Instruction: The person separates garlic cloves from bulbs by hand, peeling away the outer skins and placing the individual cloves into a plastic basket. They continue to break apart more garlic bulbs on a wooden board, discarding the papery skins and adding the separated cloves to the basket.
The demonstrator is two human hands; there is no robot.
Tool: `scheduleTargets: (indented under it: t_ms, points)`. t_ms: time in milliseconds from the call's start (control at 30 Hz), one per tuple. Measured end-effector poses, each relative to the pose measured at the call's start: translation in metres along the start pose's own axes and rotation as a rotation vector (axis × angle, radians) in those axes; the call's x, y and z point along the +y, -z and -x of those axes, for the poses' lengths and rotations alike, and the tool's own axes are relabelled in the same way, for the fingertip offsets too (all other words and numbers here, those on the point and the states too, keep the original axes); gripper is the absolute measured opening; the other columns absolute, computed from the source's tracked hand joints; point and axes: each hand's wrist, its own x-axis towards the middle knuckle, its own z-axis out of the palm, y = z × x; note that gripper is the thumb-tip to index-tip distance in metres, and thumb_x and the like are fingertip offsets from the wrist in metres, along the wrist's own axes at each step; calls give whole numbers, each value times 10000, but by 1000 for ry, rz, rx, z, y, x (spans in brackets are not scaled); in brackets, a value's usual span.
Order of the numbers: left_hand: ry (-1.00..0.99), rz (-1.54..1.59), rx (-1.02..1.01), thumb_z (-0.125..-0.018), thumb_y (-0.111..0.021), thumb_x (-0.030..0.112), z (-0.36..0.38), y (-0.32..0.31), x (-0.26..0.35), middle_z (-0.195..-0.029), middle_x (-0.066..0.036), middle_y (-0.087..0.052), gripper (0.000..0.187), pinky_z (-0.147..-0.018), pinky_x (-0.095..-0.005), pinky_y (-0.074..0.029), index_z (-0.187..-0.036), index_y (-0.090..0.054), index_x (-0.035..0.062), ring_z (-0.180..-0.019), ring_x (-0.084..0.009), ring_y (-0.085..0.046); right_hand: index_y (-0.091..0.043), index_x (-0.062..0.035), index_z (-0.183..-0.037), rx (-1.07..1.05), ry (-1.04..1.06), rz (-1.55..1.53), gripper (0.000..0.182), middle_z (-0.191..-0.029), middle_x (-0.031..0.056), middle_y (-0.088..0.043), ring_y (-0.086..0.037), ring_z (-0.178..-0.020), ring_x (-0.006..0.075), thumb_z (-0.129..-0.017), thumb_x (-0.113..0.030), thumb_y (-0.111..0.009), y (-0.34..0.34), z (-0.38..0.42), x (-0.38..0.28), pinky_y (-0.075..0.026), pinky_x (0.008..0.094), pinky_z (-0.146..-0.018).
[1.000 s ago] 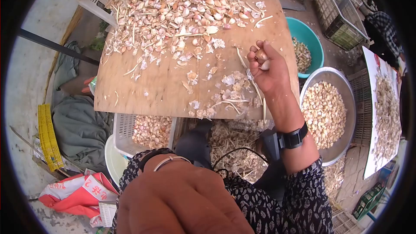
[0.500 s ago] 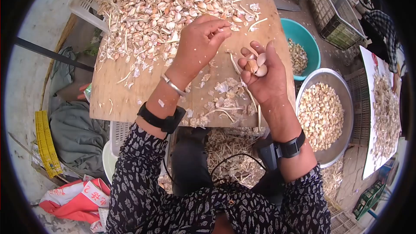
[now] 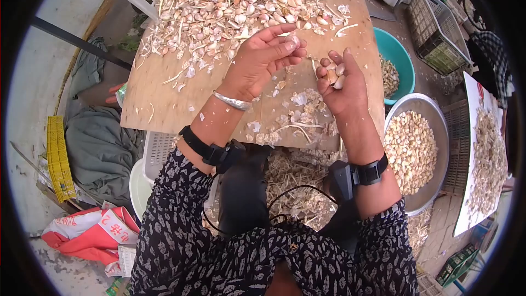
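My left hand [image 3: 260, 57] is raised over the wooden table [image 3: 170, 107], its thumb and fingertips pinched on a pale garlic clove [image 3: 293, 40]. Just to the right, my right hand [image 3: 344, 85] is turned palm up with its fingers curled round several garlic cloves [image 3: 334, 75]. The two hands are apart. Beyond them a large heap of unpeeled cloves [image 3: 219, 5] covers the far part of the table. Papery skins and dry stalks [image 3: 298, 118] lie on the wood below the hands.
At the right stand a metal bowl of cloves [image 3: 411, 151], a teal basin [image 3: 402, 57] and a plastic crate [image 3: 438, 33]. A white board [image 3: 471, 181] with garlic bits lies farther right. A red-and-white bag [image 3: 90, 233] is at lower left. Another person's checkered sleeve [image 3: 493, 55] shows at upper right.
My left hand has turned, its fingers now closed on a clove and more of the palm showing. My right hand still holds its cloves. The view has shifted, moving the table rightward.
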Motion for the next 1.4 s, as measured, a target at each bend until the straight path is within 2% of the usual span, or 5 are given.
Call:
scheduleTargets:
  t_ms: [467, 733, 1100, 1200, 1400]
  points:
    - [-560, 450, -290, -799, -635, -48, 252, -107, 83, -953, -203, -591, 83, -615, -335, -558, -755, -573, -15, -752, -259, -620, -648, -23, -977, -805, 313, 929, 333, -986, 105, -626, -595, -825, 202, -877, -334, -583, -86, 55, 208, -485, 330, -750]
    - [-908, 342, -653, -806, -660, -2, 217, -54, 105, -949, -203, -611, 54, -603, -290, -541, -838, -620, -17, -754, -272, -611, -704, -68, -843, -140, 933, 1611, 166, -826, 175, -652, -619, -741, 344, -790, -169, -584, -85, -61, 120, -498, 397, -702]
    - [-598, -613, 421, -808, -626, 11, 273, 41, 96, -945, -39, -513, 119, -690, -294, -381, -910, -588, 59, -758, -108, -516, -653, -68, -1022, 70, 855, 2223, 248, -936, 157, -652, -640, -838, 282, -812, -176, -577, -57, -108, 107, -512, 390, -712]
    - [-232, -1449, 478, -790, -686, 88, 281, 122, 69, -941, -75, -625, 190, -740, -247, -455, -963, -664, 15, -858, -154, -594, -636, -36, -1025, -29, 598, 1705, 237, -877, 163, -647, -638, -714, 267, -824, -137, -561, -45, -104, 85, -527, 370, -662]
    - [-234, -1119, 475, -858, -610, 115, 121, 147, 52, -870, -44, -631, 192, -671, -220, -469, -1009, -654, 4, -722, -96, -590, -538, 56, -1074, -329, -6, 534, 201, -888, 102, -625, -641, -790, 164, -900, -35, -497, -42, -54, 66, -548, 225, -621]
